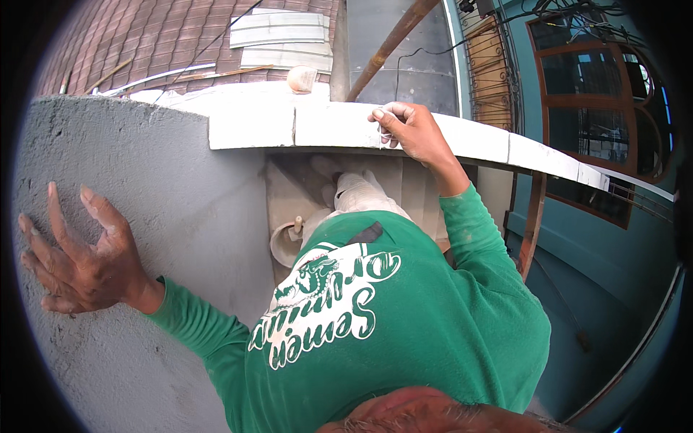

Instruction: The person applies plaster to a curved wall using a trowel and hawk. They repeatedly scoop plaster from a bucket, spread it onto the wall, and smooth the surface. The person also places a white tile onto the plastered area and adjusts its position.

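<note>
My left hand (86, 267) is spread, fingers apart, against the rough grey plastered wall (166, 180), and it holds nothing. On the other side, my right hand (411, 128) hovers over the row of white blocks (332, 124). Its thumb and fingertips pinch a thin white string (382, 135), of which only a short piece shows. The blocks form a narrow ledge that curves from the grey wall off to the right. I cannot tell whether the string touches them.
A round pale object (301, 79) sits behind the blocks. Beyond are brown roof tiles (166, 36), stacked pale sheets (281, 36) and a slanting wooden pole (393, 47). Below the ledge stands a light bucket (284, 247) near my legs. A wooden post (533, 224) rises at right.
</note>
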The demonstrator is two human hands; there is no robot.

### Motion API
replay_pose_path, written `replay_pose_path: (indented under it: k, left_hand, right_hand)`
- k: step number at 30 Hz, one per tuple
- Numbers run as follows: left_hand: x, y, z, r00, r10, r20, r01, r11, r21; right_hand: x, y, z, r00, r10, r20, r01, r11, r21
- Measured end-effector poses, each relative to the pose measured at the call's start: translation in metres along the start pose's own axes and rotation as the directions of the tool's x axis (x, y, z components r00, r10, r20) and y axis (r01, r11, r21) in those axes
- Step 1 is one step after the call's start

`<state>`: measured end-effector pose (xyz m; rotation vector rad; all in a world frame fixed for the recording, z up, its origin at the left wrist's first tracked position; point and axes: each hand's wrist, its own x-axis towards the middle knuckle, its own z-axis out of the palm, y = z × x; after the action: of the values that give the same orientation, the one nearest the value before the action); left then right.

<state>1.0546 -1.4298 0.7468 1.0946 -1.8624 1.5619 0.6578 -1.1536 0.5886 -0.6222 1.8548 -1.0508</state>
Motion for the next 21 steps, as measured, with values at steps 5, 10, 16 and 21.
replay_pose_path:
  k: [5,10,16,21]
  left_hand:
    - [-0.001,-0.003,0.003,0.998,0.022,0.057,-0.021,0.999,-0.027]
    - [0.009,0.010,-0.011,0.992,0.037,0.120,-0.044,0.997,0.056]
    - [0.010,0.011,-0.010,0.999,0.040,0.004,-0.039,0.977,-0.208]
    - [0.021,0.015,-0.037,0.978,0.057,0.203,-0.064,0.997,0.030]
  right_hand:
    - [0.018,0.065,-0.012,0.936,-0.283,-0.211,0.098,0.782,-0.615]
    - [0.025,0.089,0.000,0.924,-0.315,-0.216,0.081,0.713,-0.697]
    - [0.028,0.107,0.012,0.870,-0.409,-0.275,0.079,0.667,-0.741]
    - [0.006,0.115,0.009,0.720,-0.615,-0.320,0.217,0.639,-0.738]
